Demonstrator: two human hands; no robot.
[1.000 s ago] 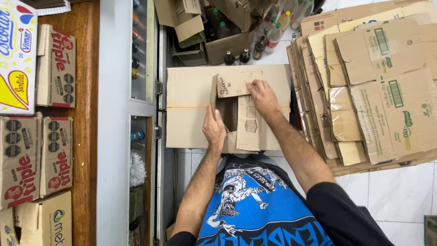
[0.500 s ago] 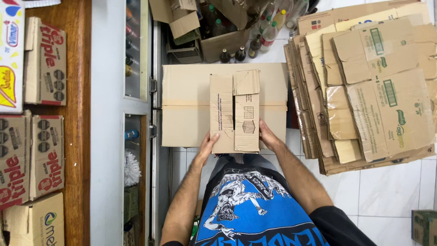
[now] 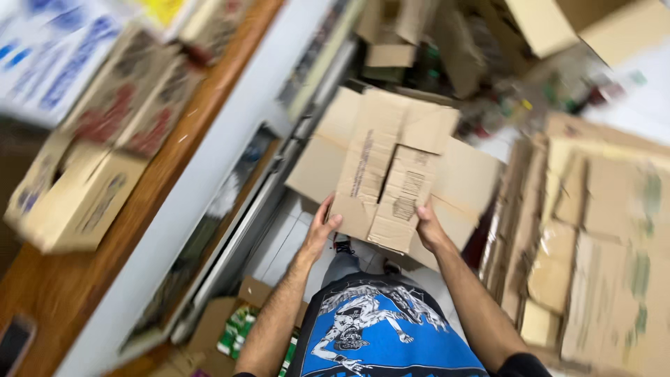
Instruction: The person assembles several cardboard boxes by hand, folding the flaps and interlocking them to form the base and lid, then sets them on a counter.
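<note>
I hold a flattened brown cardboard box (image 3: pixel 391 174) in front of me by its near flaps. My left hand (image 3: pixel 322 227) grips the near left corner. The near right edge is gripped by my right hand (image 3: pixel 427 229). The box is tilted and lifted off a larger flat cardboard sheet (image 3: pixel 460 188) lying under it. The picture is blurred by head motion.
A stack of flattened cartons (image 3: pixel 600 237) leans at the right. A wooden shelf (image 3: pixel 160 160) with printed boxes (image 3: pixel 77 202) runs along the left, beside a white frame (image 3: pixel 209 188). Loose cartons and bottles (image 3: pixel 516 91) lie beyond. A small carton (image 3: pixel 237 328) sits by my legs.
The view has swung and tilted sharply. Both hands, which were pressing the flaps flat, now grip the near edge and have lifted the flattened box toward me.
</note>
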